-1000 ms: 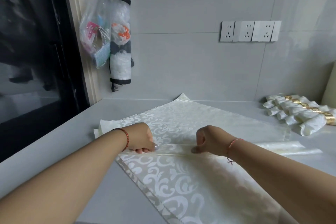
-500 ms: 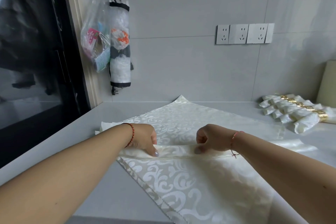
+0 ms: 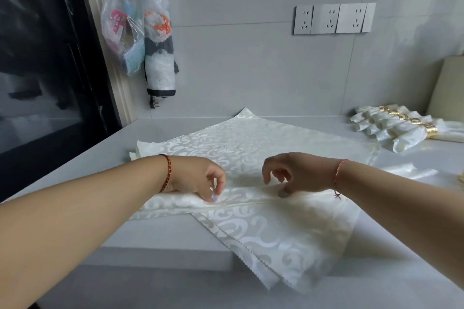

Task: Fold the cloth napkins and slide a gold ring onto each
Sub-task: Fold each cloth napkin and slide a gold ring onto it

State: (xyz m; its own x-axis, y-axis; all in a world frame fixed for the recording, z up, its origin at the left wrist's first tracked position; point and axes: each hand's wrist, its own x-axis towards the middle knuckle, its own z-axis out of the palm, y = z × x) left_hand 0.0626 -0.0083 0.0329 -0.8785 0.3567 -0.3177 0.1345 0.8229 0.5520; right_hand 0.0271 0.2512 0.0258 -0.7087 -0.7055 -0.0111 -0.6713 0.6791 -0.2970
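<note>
Nearest the camera, a corner of the cream patterned napkin (image 3: 251, 228) hangs over the front edge of the grey tabletop (image 3: 75, 158), its pinked hem drooping off the lip. Just beyond, a narrow fold runs crosswise over the cloth, and both hands sit on that ridge. The left hand (image 3: 198, 178) has its fingers curled down with the tips pinching or pressing the folded edge, most likely to keep the pleat from springing open. The right hand (image 3: 293, 173) hovers with loosely curled fingers, holding nothing, only its thumb tip touching the fold; it looks placed to take the next bit of cloth. Judging by this, the rolling or pleating is at an early stage, with most of the napkin lying flat further back, its far corner pointing at the wall. To the far right, well apart from the work, a row of finished napkins (image 3: 391, 130) lies side by side, each in a gold ring (image 3: 431, 130), kept clear of the folding. On the wall hang plastic bags (image 3: 140, 27) and a row of sockets (image 3: 334, 19)
</note>
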